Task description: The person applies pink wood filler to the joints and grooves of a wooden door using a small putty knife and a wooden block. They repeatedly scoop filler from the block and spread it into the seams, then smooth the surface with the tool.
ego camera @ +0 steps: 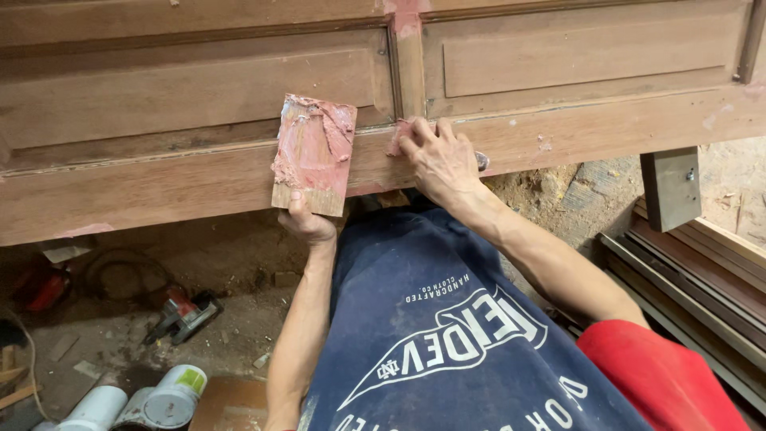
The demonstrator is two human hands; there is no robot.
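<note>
1. Head view: big panelled wooden door lying flat across the frame, both hands up against its rail.
2. Power tool and white tubs on the dusty floor, well below the left hand.
3. Left hand is closed round the bottom edge of a small wooden board, held upright and smeared with pinkish filler.
4. Right hand, just right of that board, fingers bent, pressing a filler dab into the rail; a small metal blade peeks out, grip mostly hidden.

floor: red power tool on sawdust, white tubs bottom left, stacked wood strips right, grey block hanging under the panel edge
</note>
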